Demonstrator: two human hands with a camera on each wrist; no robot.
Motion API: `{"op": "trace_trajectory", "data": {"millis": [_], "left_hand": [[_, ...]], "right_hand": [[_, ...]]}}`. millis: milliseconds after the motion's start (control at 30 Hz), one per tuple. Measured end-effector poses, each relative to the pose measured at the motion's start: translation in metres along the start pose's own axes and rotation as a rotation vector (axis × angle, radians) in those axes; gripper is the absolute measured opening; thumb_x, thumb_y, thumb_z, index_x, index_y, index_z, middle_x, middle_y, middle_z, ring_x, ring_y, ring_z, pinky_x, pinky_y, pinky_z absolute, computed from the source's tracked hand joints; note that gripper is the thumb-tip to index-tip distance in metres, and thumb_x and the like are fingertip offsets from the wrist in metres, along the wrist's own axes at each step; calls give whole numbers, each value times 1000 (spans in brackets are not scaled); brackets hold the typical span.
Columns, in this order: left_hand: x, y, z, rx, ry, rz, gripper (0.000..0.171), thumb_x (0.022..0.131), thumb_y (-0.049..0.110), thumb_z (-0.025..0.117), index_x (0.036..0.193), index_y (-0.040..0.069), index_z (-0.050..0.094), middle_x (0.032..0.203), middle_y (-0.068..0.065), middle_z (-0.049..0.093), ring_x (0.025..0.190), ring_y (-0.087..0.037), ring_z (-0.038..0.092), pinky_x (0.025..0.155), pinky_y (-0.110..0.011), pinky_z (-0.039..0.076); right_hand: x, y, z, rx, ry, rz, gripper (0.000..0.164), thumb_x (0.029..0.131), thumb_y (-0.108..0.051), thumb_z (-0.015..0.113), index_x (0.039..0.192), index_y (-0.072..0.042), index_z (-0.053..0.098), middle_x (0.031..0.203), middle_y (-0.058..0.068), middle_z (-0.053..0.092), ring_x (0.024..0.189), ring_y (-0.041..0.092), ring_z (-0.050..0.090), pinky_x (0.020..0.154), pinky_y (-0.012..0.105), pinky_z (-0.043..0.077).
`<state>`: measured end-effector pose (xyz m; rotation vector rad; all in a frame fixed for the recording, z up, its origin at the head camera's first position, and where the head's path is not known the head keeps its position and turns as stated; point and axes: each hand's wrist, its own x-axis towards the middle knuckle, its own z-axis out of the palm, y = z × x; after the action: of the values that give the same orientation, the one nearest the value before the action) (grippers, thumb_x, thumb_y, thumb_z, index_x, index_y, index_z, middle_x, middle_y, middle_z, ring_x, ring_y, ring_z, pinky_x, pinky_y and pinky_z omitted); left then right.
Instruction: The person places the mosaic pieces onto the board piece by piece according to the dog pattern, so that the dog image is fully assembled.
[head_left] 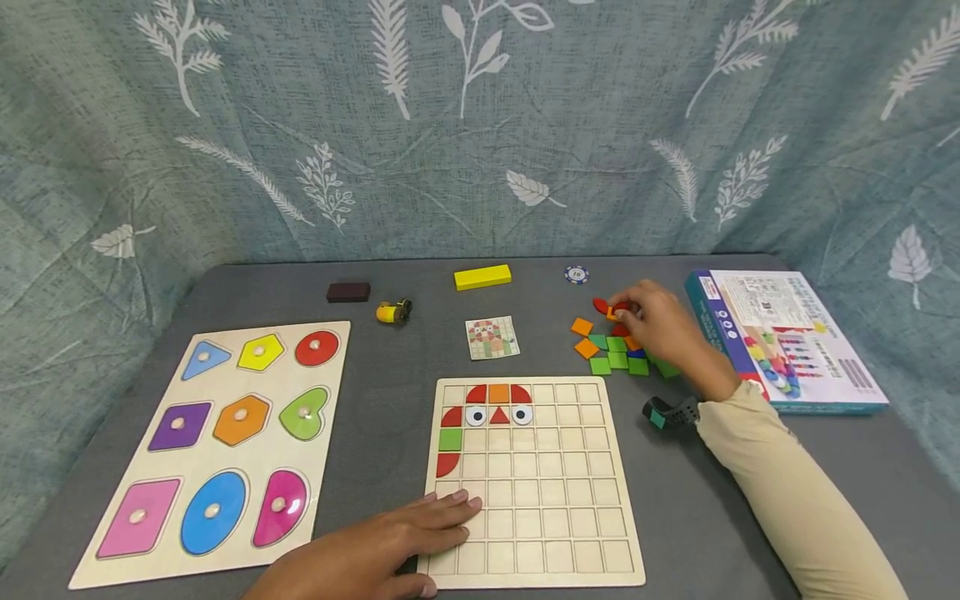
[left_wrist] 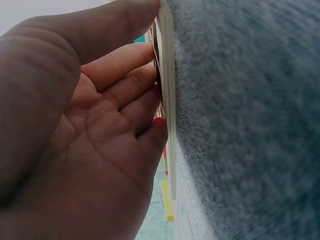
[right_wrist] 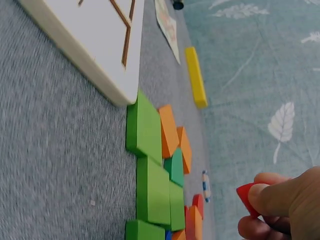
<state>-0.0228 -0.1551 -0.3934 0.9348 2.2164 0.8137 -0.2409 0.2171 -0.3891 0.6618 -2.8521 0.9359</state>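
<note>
My right hand is over the far side of a pile of coloured pieces, pinching a small red piece between thumb and fingers. Under and beside it lie green squares, orange squares and other red pieces. My left hand rests with fingers extended on the lower left edge of a wooden grid board. At the board's upper left sit red quarter-round pieces, an orange square, a green square, a red triangle and two eye pieces.
Left of the grid stands a shape puzzle board with knobbed pieces. Behind are a pattern card, a yellow block, a dark brown block, a yellow-black toy and a chip. A box lies at right.
</note>
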Motion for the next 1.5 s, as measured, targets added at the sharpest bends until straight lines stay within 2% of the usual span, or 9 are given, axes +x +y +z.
{"op": "trace_trajectory", "data": {"millis": [233,467,767,1000,1133,1233,1367,1500], "left_hand": [[0,1,0,-2,1,1,59,93,25,67,148,20,44,155,9,31,142,-23,29,100,-41,43],[2,2,0,-11,-13,-36,60,93,27,68,147,21,44,155,9,30,142,-23,28,102,-42,41],[2,1,-1,6,0,-30,61,92,26,69,148,22,44,155,9,31,141,-27,31,99,-43,44],[2,3,-1,-2,-9,-44,61,92,28,69,147,23,44,154,9,32,141,-26,30,99,-42,44],[2,3,-1,-9,-16,-49,61,92,28,69,147,23,44,155,10,31,142,-25,29,101,-42,42],[1,2,-1,-1,-14,-37,60,92,28,68,147,22,45,155,10,30,142,-26,29,100,-44,43],[1,2,-1,-4,-18,-47,60,92,29,68,147,24,44,155,11,30,142,-25,29,100,-43,43],[2,3,-1,-14,-23,-59,60,92,29,68,147,24,44,155,11,30,143,-25,28,102,-44,41]], "right_hand": [[-4,-9,3,40,-25,-20,15,94,1,61,104,4,71,97,16,64,73,24,61,59,35,49],[-5,-19,10,54,-88,-86,12,90,3,65,101,5,70,96,15,66,81,26,62,71,40,52],[-6,-35,18,87,-141,-144,14,88,5,66,101,4,71,94,11,65,77,20,60,65,32,50],[-11,-55,25,93,-205,-139,16,89,3,65,103,-1,73,93,5,67,75,17,59,65,31,50],[-13,-65,31,101,-224,-201,16,90,4,65,101,-1,74,95,5,67,79,16,58,65,29,49],[-13,-71,36,127,-246,-260,17,90,5,63,101,-1,74,94,6,64,75,16,54,62,28,46],[-14,-80,41,164,-290,-296,17,90,5,63,102,0,74,91,5,62,70,13,50,60,27,44],[-14,-90,45,152,-309,-340,16,88,4,66,101,-1,75,88,2,61,69,12,48,59,27,43]]}}
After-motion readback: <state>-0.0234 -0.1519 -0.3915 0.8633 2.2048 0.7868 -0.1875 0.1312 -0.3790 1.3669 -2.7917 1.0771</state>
